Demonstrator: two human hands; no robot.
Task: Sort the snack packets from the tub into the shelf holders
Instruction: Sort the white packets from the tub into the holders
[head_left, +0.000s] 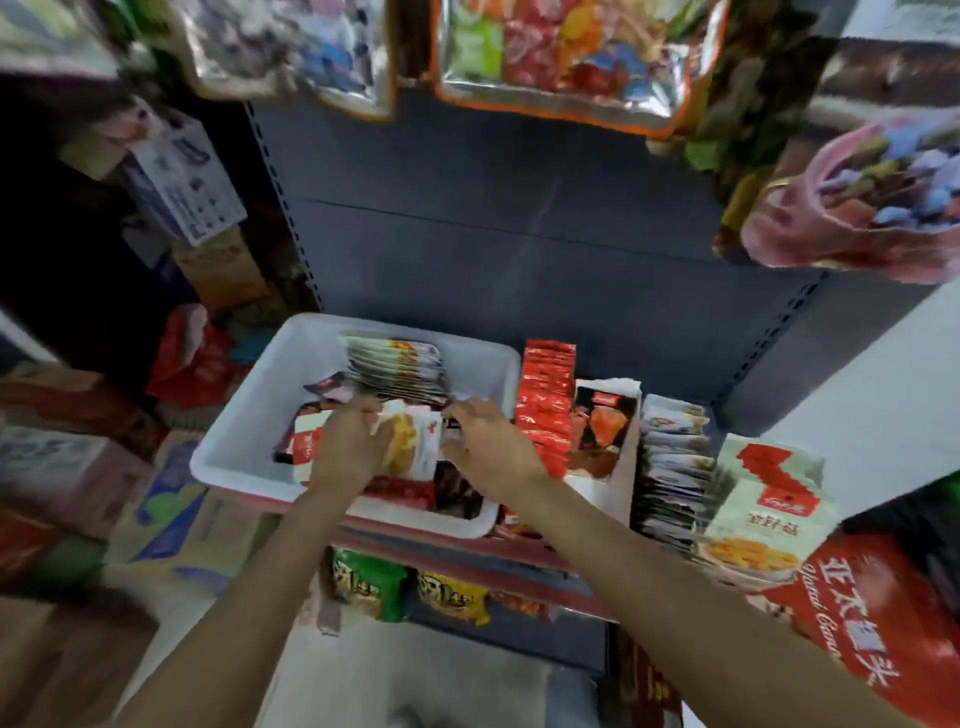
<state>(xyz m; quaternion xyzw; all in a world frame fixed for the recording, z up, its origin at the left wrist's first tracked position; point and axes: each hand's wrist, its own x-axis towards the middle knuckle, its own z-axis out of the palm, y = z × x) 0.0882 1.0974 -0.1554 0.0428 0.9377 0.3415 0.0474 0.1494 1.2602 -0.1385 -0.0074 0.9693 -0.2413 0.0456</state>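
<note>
A white tub sits on the shelf and holds loose snack packets, with a fanned stack of pale packets at its back. Both of my hands are inside the tub. My left hand and my right hand grip a white packet with a yellow food picture from either side. Right of the tub stand the shelf holders: a row of red packets, a white holder with dark orange packets, a row of grey packets and a pale box with a red logo.
Large bags of sweets hang overhead, and another pink bag hangs at the right. Green and yellow packets lie on the lower shelf. Cardboard boxes are stacked at the left. A red bag is at the right front.
</note>
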